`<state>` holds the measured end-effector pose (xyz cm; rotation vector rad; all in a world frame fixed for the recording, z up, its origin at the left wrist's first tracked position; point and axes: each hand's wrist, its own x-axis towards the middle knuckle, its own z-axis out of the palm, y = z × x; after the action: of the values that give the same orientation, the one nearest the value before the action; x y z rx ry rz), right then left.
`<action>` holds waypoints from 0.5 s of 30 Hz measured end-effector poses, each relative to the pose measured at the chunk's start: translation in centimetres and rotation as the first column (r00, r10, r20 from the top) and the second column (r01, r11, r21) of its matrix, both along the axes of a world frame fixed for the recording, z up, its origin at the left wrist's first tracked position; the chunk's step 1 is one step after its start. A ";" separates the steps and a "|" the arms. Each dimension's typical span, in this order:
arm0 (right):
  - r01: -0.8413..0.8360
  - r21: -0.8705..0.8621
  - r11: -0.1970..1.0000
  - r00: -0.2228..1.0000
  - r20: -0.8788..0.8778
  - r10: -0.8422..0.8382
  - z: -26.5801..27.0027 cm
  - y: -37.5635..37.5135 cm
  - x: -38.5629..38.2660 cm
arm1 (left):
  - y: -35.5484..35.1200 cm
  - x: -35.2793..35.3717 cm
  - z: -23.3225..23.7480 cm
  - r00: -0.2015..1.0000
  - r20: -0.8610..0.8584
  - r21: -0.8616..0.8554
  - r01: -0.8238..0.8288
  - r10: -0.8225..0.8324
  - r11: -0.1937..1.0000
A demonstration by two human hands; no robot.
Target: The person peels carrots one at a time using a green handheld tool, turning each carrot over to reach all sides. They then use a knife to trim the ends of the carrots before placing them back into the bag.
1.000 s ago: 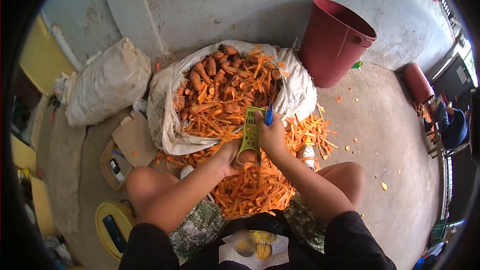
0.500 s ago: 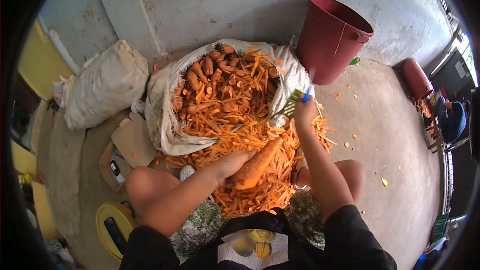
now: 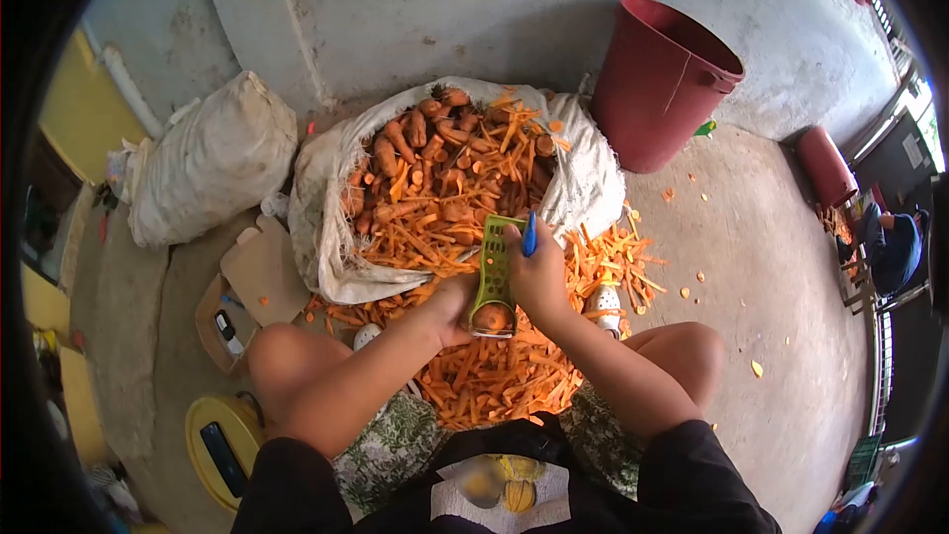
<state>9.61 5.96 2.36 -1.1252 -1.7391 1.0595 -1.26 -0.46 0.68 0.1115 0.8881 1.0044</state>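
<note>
My left hand (image 3: 457, 311) is closed around a thick orange carrot (image 3: 492, 317), its end facing me. My right hand (image 3: 537, 277) grips a green peeler (image 3: 496, 257) with a hole-patterned handle. The wide end of the peeler lies over the carrot, which shows through its opening. A slim blue handle (image 3: 531, 234) also sticks up out of my right fist; what it belongs to is hidden. Below my hands, a heap of orange peelings (image 3: 494, 386) covers the floor between my legs. In front stands an open white sack (image 3: 321, 188) of carrots and peelings.
A tall red bin (image 3: 652, 89) stands against the wall at the back right. To the left are a full white sack (image 3: 217, 163), an open cardboard box (image 3: 213, 321) and a yellow lid (image 3: 203, 435) with a phone on it. A person (image 3: 895, 247) sits far right.
My right hand has come down and left, bringing the green peeler from beside the sack onto the carrot. My left hand has tilted the carrot so its end faces me.
</note>
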 end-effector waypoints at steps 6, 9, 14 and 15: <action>0.324 -0.044 0.945 0.945 -0.036 -0.325 -3.3 7.5 2.5 | -1.2 0.7 0.5 0.933 -0.088 0.084 0.357 -0.350 0.930; 0.540 0.075 0.838 0.837 0.062 -0.544 -4.0 11.4 5.2 | -1.9 1.6 2.4 0.899 -0.089 0.112 0.437 -0.429 0.893; 0.301 -0.231 0.925 0.870 -0.330 -0.366 0.7 7.0 2.6 | 0.3 -0.8 0.5 0.998 -0.047 -0.007 -0.036 0.035 0.999; 0.190 -0.283 0.940 0.895 -0.343 -0.284 2.1 4.9 1.7 | 0.6 -0.7 0.6 0.997 -0.016 -0.024 -0.078 0.077 0.997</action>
<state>11.29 10.88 4.49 -1.1556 -1.1571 1.2619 -2.00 0.13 1.26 0.0645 0.9240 1.0658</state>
